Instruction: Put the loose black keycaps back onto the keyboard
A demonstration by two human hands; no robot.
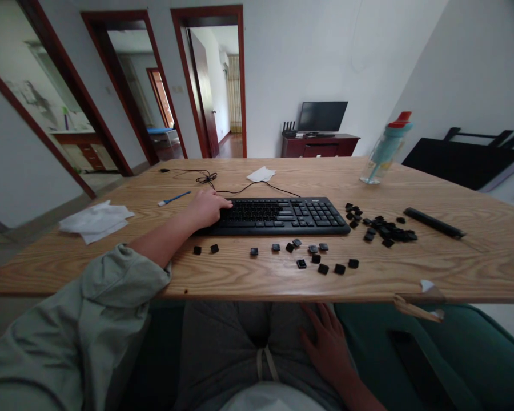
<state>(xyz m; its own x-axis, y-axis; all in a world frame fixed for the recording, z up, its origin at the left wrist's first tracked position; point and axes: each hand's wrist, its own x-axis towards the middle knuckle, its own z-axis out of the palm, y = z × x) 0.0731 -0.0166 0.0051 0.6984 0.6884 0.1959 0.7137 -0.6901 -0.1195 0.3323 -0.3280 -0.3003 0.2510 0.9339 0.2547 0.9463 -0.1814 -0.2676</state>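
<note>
keyboard: the long black plastic keyboard [317,216] lies flat mid-table, its left end partly under the hand; its right block wears keycaps, while the left and middle look partly stripped.
left hand: the bare left hand [209,206] rests on that end, fingertips touching near the top edge; whether they pinch anything, i cannot tell.
right hand: the bare right hand [328,339] lies spread on the thigh, holding nothing visible, so nothing steadies the keyboard's far end; a hard push on the left could swivel it.
front keycaps: small square black plastic keycaps [340,269] sit scattered between keyboard and table edge; a sweeping forearm could send some over.
sleeve: the rolled grey-green cloth sleeve [126,274] is near the two leftmost keycaps and might catch them if dragged right.
keycap pile: the heaped black keycaps [385,231] right of the keyboard look alike, so mix-ups seem likely.
cable: the thin black cable [278,187] loops behind; a snag could tug the keyboard askew.
</note>
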